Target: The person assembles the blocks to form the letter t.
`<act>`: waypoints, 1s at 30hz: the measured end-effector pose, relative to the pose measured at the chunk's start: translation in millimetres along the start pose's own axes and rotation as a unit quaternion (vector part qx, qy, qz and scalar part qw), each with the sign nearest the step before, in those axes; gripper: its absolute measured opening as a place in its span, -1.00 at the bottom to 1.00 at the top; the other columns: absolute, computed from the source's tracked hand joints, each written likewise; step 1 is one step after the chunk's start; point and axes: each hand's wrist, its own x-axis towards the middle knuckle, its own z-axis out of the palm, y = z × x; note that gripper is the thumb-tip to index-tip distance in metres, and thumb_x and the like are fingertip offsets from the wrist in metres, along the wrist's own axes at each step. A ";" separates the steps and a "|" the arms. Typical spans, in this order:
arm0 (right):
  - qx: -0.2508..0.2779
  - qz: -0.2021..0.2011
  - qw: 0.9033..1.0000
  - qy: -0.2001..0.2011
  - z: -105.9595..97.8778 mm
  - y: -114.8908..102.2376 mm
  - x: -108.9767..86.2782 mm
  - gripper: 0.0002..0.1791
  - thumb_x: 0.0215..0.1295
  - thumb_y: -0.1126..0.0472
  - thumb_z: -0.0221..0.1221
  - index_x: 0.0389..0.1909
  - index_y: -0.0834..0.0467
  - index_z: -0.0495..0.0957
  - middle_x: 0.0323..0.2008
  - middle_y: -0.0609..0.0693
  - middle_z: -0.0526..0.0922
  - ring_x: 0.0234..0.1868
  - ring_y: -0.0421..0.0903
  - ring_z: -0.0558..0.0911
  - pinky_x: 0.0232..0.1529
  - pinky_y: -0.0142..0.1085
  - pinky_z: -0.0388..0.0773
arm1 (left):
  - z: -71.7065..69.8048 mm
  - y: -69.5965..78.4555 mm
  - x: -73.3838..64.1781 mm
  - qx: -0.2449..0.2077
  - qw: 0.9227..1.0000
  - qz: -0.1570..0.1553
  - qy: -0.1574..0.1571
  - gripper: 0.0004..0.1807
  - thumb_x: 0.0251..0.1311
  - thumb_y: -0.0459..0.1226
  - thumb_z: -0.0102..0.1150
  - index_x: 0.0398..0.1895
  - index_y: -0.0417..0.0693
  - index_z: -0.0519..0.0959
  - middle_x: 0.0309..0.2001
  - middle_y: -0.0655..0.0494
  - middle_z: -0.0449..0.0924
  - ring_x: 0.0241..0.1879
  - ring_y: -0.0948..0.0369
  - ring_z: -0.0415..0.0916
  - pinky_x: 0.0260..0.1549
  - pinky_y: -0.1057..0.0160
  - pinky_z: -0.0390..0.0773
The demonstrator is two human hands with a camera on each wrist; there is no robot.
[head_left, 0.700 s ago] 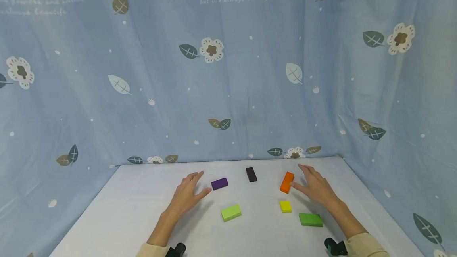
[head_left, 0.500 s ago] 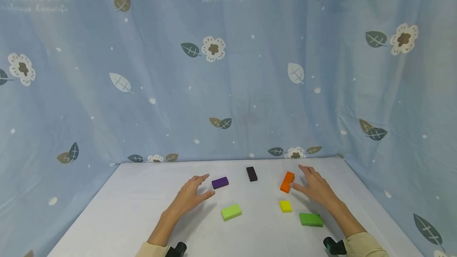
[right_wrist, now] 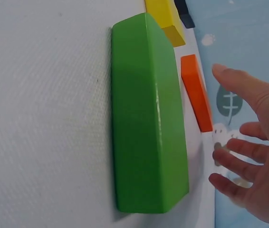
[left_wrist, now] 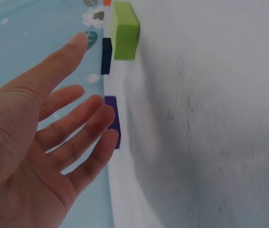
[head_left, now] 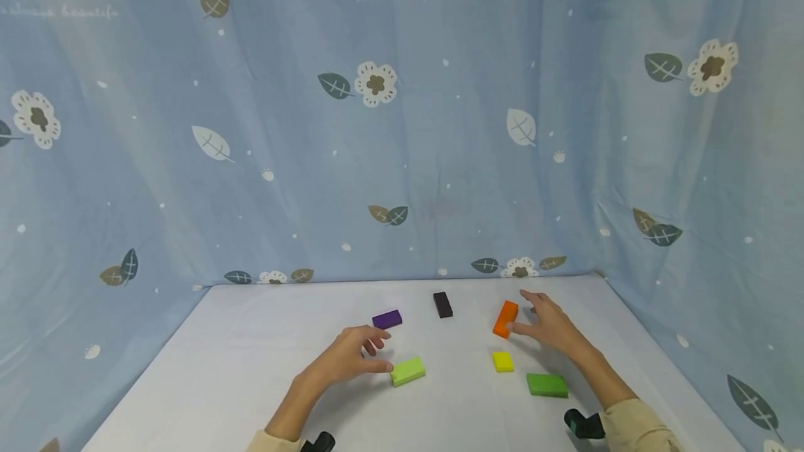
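Note:
My left hand (head_left: pixel 349 354) hovers at the left of a light green block (head_left: pixel 408 372), its thumb tip overlapping the block's near-left corner in the head view. Its fingers are spread and slightly bent, with nothing between them in the left wrist view. A purple block (head_left: pixel 386 319) lies just beyond those fingers. On the right, my right hand (head_left: pixel 551 326) has its thumb beside an orange block (head_left: pixel 505 319), fingers loosely spread and holding nothing. A green block (right_wrist: pixel 144 118) looms large in the right wrist view, nearer the wrist than the orange one.
A black block (head_left: pixel 442 305) lies toward the back of the white table (head_left: pixel 239 368). The small yellow block (head_left: pixel 502 362) sits between the orange and green blocks. A blue patterned curtain (head_left: pixel 440 159) rises behind the table's back edge and along its sides.
My left hand has moved right and nearer to me, from beside the purple block to the light green block. My right hand has barely shifted; the blocks lie as before.

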 end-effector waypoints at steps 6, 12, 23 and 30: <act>0.018 0.004 1.000 -0.006 4.2 3.1 2.7 -0.03 0.04 -0.07 0.44 0.35 0.38 0.28 0.19 0.43 0.43 0.02 0.23 0.59 0.00 0.07 0.61 | 5.3 4.3 3.1 -0.006 1.000 0.001 -0.013 -0.39 0.03 -0.02 0.45 0.10 -0.17 0.60 -0.15 -0.01 0.69 -0.21 0.16 0.60 -0.33 0.39 0.53; 0.019 0.012 1.000 -0.012 7.4 2.6 5.2 -0.03 0.00 -0.07 0.46 0.34 0.38 0.31 0.14 0.39 0.48 -0.04 0.14 0.59 -0.05 0.00 0.64 | 10.7 9.5 3.2 -0.008 1.000 0.001 -0.020 -0.43 -0.04 -0.11 0.50 0.05 -0.20 0.63 -0.24 0.03 0.70 -0.28 0.20 0.60 -0.32 0.38 0.55; 0.006 0.018 1.000 -0.023 8.9 -1.7 9.7 -0.05 -0.04 -0.03 0.49 0.30 0.40 0.36 0.04 0.32 0.53 -0.10 0.08 0.61 -0.11 -0.06 0.66 | 14.7 8.4 0.9 -0.015 0.999 0.018 -0.042 -0.51 -0.02 -0.19 0.49 0.00 -0.23 0.65 -0.29 0.08 0.71 -0.32 0.34 0.61 -0.29 0.40 0.62; 0.003 0.016 0.999 -0.036 7.9 -2.4 11.4 -0.06 -0.04 -0.04 0.49 0.29 0.41 0.37 -0.02 0.27 0.54 -0.12 0.06 0.57 -0.13 -0.10 0.64 | 15.3 9.3 1.6 -0.016 0.999 0.015 -0.048 -0.52 -0.01 -0.20 0.48 0.00 -0.23 0.66 -0.28 0.08 0.72 -0.34 0.39 0.59 -0.31 0.43 0.60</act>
